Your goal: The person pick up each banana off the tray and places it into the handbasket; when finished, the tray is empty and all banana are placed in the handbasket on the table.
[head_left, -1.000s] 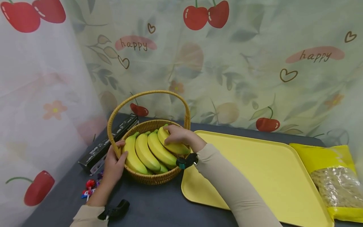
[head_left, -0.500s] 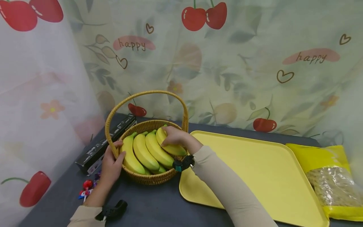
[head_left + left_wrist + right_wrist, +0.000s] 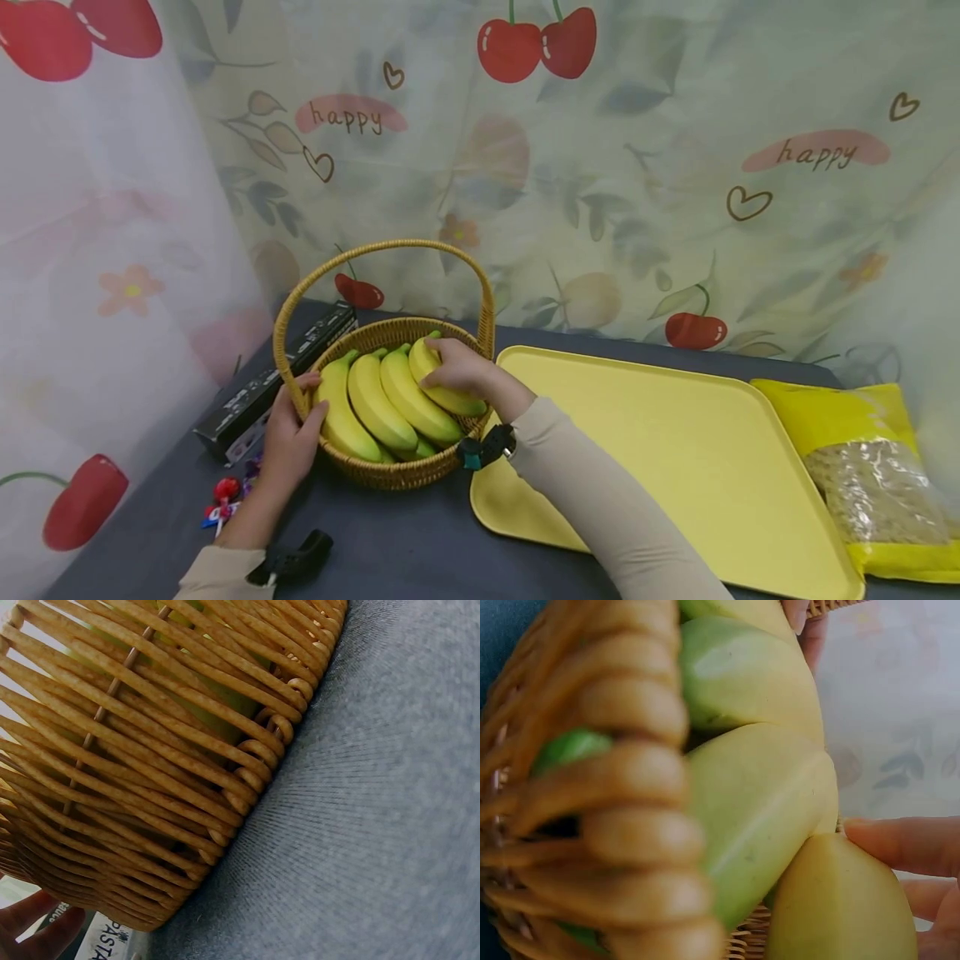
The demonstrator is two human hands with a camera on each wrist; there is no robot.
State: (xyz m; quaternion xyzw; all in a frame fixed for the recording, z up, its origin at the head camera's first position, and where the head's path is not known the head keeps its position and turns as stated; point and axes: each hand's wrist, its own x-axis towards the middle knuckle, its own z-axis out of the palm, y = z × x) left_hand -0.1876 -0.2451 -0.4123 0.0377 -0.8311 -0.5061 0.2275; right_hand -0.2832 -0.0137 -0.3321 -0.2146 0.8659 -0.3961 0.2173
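Note:
In the head view, a wicker basket (image 3: 397,475) with a tall arched handle holds several yellow bananas with greenish tips. My left hand (image 3: 291,437) grips its left side, by the foot of the handle, the thumb over the rim beside the leftmost banana (image 3: 345,417). My right hand (image 3: 465,371) reaches over the right side and holds the rightmost banana (image 3: 450,400), which lies against its neighbour. In the right wrist view, a fingertip presses on that banana (image 3: 840,900). The left wrist view shows the basket's woven wall (image 3: 135,750) on the grey cloth, with fingers (image 3: 52,930) at its side.
A yellow tray (image 3: 675,467) lies to the right of the basket, under my right forearm. Past it is a yellow bag (image 3: 870,483) with a see-through window. Behind my left hand are a long dark box (image 3: 247,412) and a red lollipop (image 3: 227,490). A printed curtain (image 3: 562,192) hangs behind.
The whole scene has drifted slightly left in the head view. Both hands keep their places on the basket and the rightmost banana, with hardly any motion.

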